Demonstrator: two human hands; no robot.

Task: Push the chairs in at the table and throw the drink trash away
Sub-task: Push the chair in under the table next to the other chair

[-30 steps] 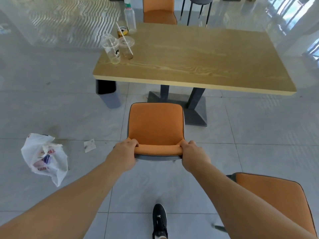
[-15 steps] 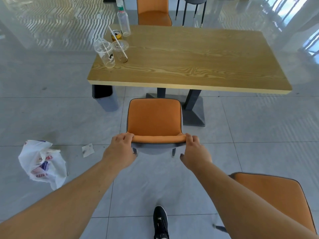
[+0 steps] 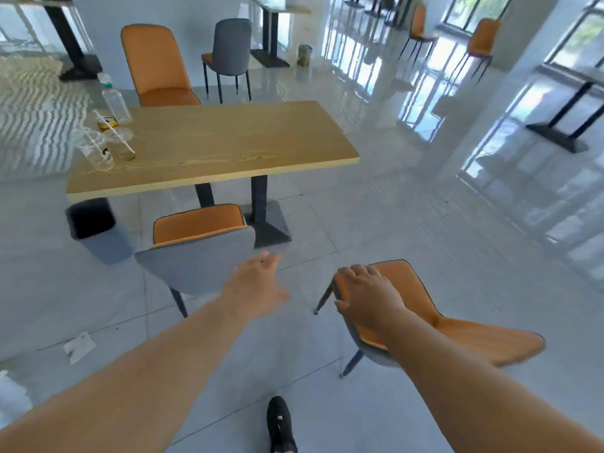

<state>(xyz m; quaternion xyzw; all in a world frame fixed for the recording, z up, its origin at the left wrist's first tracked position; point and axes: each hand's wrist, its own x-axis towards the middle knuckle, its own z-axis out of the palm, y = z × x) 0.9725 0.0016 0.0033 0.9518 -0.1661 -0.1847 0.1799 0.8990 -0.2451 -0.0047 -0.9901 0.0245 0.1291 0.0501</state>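
An orange chair with a grey back stands at the near side of the wooden table, its seat partly under the edge. My left hand hovers open just right of that chair, touching nothing. My right hand rests with spread fingers on the top of a second orange chair, which stands apart from the table at the lower right. At the table's left end stand two clear plastic cups with straws, a can and a clear bottle. A third orange chair is at the far side.
A dark grey bin stands on the floor under the table's left corner. A scrap of paper lies on the tiles at the left. A grey chair and other tables stand farther back. My black shoe is at the bottom.
Both hands have let go of the first chair, which now sits closer to the table. The view swung right; my right hand has landed on the second chair's back.
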